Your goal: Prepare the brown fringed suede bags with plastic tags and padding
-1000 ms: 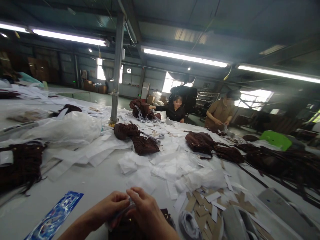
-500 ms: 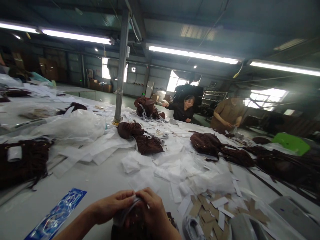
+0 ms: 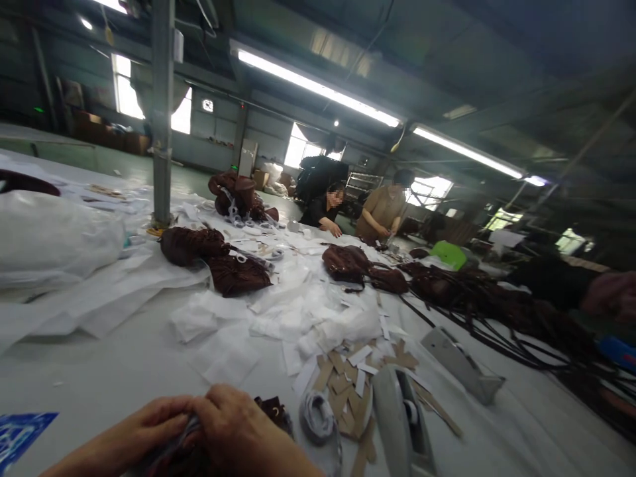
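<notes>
left hand (image 3: 166, 419) and right hand (image 3: 231, 424) had fingers closed on greyish wrap (image 3: 187, 433) over dark brown bag (image 3: 183, 460), near side of worktop (image 3: 116, 371); grey roll (image 3: 309, 424) lay right.

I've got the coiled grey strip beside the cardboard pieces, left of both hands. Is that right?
The side is wrong: the head view shows the coiled grey strip beside the cardboard pieces, but to the right of both left hand and right hand.

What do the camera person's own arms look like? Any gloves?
The left forearm and right forearm are bare, no sleeves in view. The left hand grip and right hand grip wear no gloves. No watch or bracelet shows; I can't tell about rings.
</notes>
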A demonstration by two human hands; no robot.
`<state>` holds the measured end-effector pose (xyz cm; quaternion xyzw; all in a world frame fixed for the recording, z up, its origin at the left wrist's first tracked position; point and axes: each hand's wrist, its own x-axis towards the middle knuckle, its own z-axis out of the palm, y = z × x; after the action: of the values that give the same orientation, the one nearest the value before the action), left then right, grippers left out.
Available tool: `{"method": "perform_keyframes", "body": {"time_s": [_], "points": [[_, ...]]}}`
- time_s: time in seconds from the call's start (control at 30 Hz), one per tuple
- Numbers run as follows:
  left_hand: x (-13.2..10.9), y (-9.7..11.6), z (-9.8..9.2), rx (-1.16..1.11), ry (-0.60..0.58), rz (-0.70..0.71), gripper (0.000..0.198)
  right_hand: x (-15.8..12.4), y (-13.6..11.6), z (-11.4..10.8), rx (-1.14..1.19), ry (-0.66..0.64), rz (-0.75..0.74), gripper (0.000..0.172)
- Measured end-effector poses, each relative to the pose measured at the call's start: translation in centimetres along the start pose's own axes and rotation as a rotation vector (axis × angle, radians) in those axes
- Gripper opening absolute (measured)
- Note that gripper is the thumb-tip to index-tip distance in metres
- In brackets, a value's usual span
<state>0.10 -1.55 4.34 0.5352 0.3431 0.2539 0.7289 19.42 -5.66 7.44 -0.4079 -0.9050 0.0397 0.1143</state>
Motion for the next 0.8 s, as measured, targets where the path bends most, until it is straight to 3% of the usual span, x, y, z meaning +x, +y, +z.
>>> {"method": "perform_keyframes", "body": {"time_s": [0.2,0.37,0.6,0.73,0.8], "points": [[-0.1,-0.8,0.3,0.172,0.165,0.015,0.042,-0.9,0.4,1.6,0.020,0.075,0.071,0.022],[0.7,-1.4,0.4,0.173,0.008,0.030,0.049,-1.0,1.1,2.6,0.148,0.153,0.112,0.021],[2.1,-2.3,0.2,0.245,-0.001,0.013,0.046,-1.4,2.0,4.8,0.369,0.219,0.145,0.028],[2.4,-1.8,0.6,0.186,0.004,0.013,0.045,-2.0,3.4,4.7,0.556,0.366,0.281,0.035],[2.4,-1.5,0.5,0.108,-0.002,-0.012,0.045,-3.1,5.2,3.7,0.547,0.464,0.487,0.038]]}}
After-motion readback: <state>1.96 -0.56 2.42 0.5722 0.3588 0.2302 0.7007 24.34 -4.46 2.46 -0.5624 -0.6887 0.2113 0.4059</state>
